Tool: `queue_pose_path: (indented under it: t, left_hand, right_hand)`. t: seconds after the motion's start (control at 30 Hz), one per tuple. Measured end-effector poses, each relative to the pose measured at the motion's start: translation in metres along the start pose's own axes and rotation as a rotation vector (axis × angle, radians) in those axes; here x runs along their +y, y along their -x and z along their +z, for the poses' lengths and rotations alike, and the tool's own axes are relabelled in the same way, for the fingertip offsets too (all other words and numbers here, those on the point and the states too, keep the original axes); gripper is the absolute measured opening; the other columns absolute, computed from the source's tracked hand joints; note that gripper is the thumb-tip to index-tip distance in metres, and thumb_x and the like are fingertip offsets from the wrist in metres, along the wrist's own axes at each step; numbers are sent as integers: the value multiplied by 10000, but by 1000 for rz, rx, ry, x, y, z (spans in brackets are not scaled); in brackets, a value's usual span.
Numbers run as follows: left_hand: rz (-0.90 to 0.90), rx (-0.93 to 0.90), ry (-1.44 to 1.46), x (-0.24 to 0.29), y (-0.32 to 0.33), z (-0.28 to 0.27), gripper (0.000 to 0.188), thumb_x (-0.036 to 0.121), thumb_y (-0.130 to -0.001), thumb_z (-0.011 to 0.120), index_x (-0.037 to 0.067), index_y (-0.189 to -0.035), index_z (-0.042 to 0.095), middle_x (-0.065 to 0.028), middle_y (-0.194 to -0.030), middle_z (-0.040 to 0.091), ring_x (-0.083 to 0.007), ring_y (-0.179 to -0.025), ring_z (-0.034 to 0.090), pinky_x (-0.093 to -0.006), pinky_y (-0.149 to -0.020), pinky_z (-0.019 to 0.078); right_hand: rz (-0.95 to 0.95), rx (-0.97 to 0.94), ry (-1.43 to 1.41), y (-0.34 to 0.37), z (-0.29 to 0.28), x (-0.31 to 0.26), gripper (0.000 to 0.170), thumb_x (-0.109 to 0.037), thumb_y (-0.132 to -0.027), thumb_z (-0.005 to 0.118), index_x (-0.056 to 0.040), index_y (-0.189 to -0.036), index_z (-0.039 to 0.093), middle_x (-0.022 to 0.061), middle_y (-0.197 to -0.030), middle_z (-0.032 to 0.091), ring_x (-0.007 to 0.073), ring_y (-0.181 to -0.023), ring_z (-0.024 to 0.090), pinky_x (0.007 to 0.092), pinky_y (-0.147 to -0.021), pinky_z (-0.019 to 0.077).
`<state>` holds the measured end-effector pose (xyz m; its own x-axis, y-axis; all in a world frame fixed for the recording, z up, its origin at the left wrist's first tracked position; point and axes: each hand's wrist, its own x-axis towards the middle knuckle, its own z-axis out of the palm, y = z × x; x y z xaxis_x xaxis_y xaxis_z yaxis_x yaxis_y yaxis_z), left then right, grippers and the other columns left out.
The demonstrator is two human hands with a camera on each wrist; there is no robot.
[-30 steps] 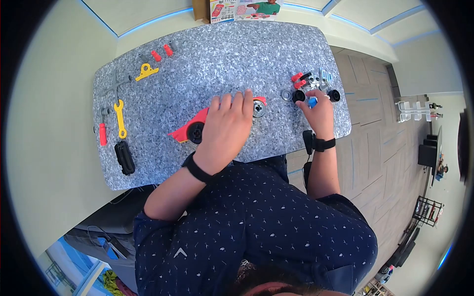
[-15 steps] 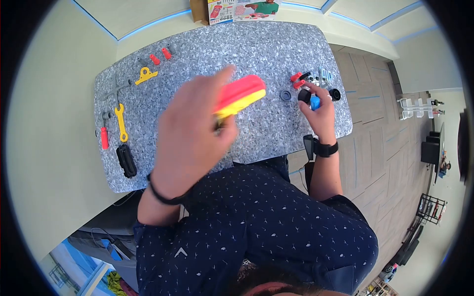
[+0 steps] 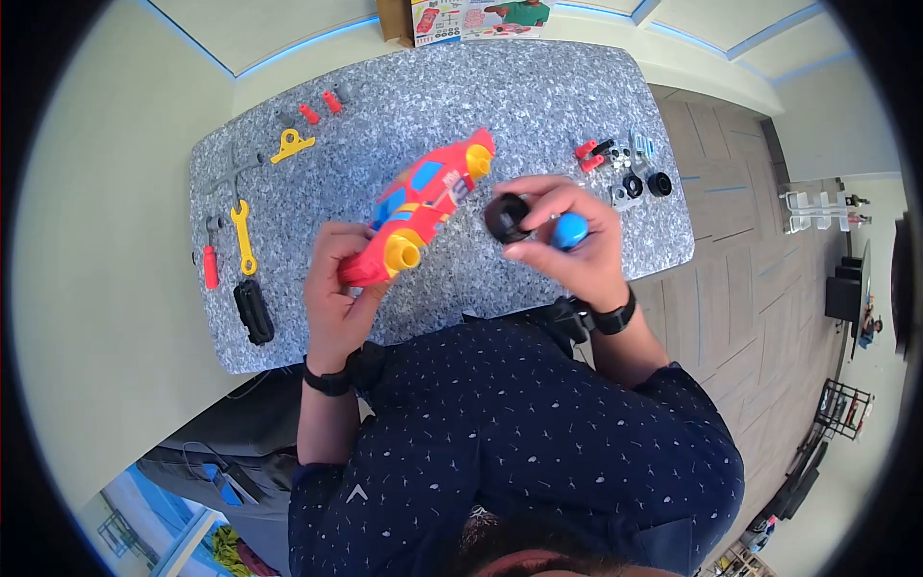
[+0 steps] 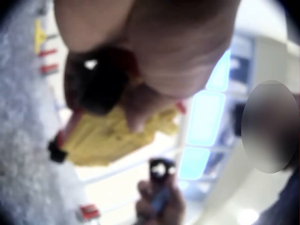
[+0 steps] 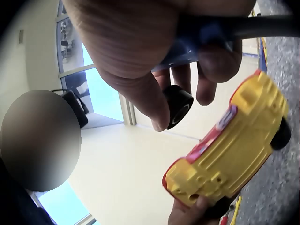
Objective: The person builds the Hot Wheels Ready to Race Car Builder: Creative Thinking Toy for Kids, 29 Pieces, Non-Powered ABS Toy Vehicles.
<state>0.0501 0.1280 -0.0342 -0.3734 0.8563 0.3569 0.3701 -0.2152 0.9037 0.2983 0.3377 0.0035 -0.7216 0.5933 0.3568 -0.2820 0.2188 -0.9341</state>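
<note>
My left hand [image 3: 332, 288] grips one end of a red and yellow toy car [image 3: 423, 207], held up over the table and tilted on its side. Two yellow wheel hubs without wheels face my right hand [image 3: 582, 250]. That hand pinches a black toy wheel [image 3: 507, 219] between thumb and fingers, a short gap from the car. A round blue piece [image 3: 569, 231] sits in the same hand; its full shape is hidden by the fingers. In the right wrist view the car's yellow underside [image 5: 239, 140] shows, with black wheels [image 5: 281, 135] on its far side.
At the table's right lie black wheels [image 3: 659, 184] and small red pieces [image 3: 589, 159]. Along the left are a yellow wrench [image 3: 241, 236], a red-handled tool [image 3: 211, 267], a black case-like object [image 3: 252, 312] and a yellow part [image 3: 291, 145]. A printed box [image 3: 481, 21] stands behind.
My left hand has lifted the car off the table and turned its other side up. My right hand has brought the black wheel and blue piece leftward from the parts at right toward the car.
</note>
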Motion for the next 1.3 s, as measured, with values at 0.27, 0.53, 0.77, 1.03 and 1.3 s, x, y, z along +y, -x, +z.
queue_pose_path:
  t: [0.27,0.53,0.77,1.03,1.3]
  left_hand:
    - [-72,-55,260,-29,14,19,413,-12,-901,910,77,-1188,626,-95,-1275,643,-193,-1168,648,-349,-1019,522]
    - [-145,-72,372,-50,21,26,403,-58,-905,867,84,-1189,618,-81,-1347,638,-183,-1223,650,-353,-1051,531]
    - [-226,-36,265,-58,22,26,420,-56,-944,837,66,-1263,592,-112,-1437,649,-185,-1324,657,-349,-1117,542]
    - [-158,-63,33,-59,23,23,713,-107,-935,798,39,-1592,562,-114,-1516,611,-219,-1414,630,-364,-1209,503]
    - [-102,-117,119,-39,17,21,725,33,-905,891,24,-1570,600,-146,-1555,560,-250,-1455,585,-395,-1249,453]
  right_hand:
    - [-78,-248,217,-9,48,4,557,-102,-851,992,-87,-1365,778,91,-1349,819,207,-1020,759,343,-926,597]
    - [-128,-302,363,-9,56,5,592,-139,-830,992,-84,-1378,774,107,-1361,795,324,-1177,784,432,-1003,614]
    - [13,-28,549,-1,1,16,413,-115,-864,978,-60,-1237,808,124,-1237,805,287,-1045,774,388,-890,605]
    - [194,169,1046,14,-91,51,455,-69,-803,965,-57,-1229,805,179,-1281,793,413,-1178,760,452,-988,600]
    - [255,94,1113,19,-93,91,350,-84,-837,923,-36,-1164,807,185,-1169,791,425,-1111,761,489,-959,611]
